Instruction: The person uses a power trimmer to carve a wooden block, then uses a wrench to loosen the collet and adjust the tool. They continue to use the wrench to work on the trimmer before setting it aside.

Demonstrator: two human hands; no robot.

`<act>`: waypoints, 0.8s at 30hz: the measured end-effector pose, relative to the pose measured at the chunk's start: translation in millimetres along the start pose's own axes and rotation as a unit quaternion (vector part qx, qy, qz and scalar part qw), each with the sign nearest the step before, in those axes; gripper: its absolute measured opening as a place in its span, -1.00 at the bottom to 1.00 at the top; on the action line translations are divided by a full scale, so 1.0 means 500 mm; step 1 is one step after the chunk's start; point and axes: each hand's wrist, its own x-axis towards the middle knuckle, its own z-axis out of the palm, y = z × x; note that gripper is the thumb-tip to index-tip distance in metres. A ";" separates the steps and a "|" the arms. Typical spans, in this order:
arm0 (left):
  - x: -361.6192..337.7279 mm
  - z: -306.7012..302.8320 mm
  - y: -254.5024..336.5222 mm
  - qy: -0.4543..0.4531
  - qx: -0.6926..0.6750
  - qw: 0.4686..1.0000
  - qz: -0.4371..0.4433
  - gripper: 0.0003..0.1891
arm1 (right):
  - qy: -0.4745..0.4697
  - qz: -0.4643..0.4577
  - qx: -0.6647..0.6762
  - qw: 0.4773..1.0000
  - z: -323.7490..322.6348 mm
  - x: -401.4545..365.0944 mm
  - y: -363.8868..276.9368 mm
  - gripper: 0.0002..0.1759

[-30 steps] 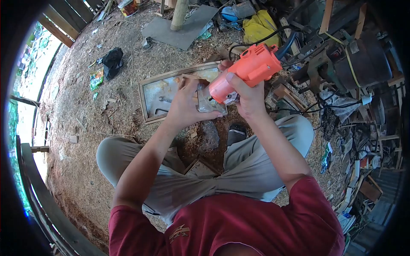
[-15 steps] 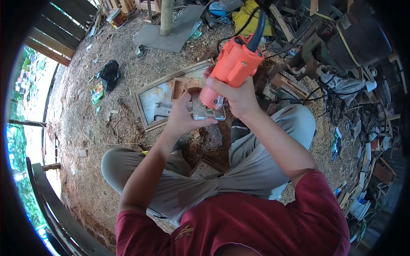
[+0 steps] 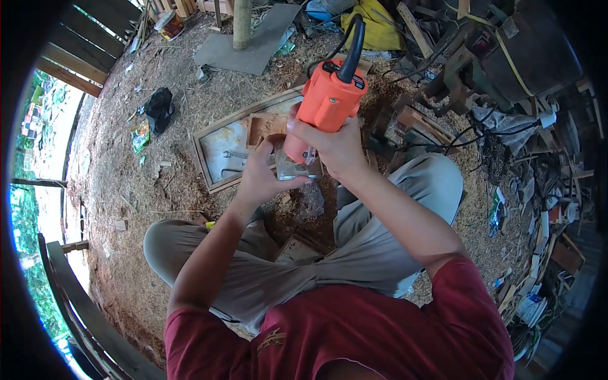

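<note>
My right hand [image 3: 337, 147] is wrapped around the body of an orange trim router [image 3: 330, 100], which is held tilted above the ground between my knees. A black cord comes out of its top end. At the lower end, my left hand [image 3: 261, 175] grips the router's clear, flat base [image 3: 292, 171], thumb along the near edge and fingers curled at the far left side. The bit area is too small to make out. Just beyond my left hand, a wooden piece with a hollow [image 3: 265, 125] lies in a wood-framed tray [image 3: 204, 166]. A wrench [image 3: 235, 154] also lies there.
Sawdust and shavings cover the ground. A black plastic bag [image 3: 158, 111] lies to the left. A wooden post [image 3: 242, 25] stands on a grey sheet [image 3: 266, 47] ahead. At right are a large dark machine [image 3: 529, 54], cords and piles of scrap.
The router's top end has swung left and sits more upright, with both hands still on it. The whole view has shifted slightly.
</note>
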 end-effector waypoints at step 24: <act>0.095 -0.084 -0.173 -0.044 0.291 0.943 -0.156 0.24 | 0.021 0.001 0.019 1.000 -0.037 0.035 -0.052 -0.44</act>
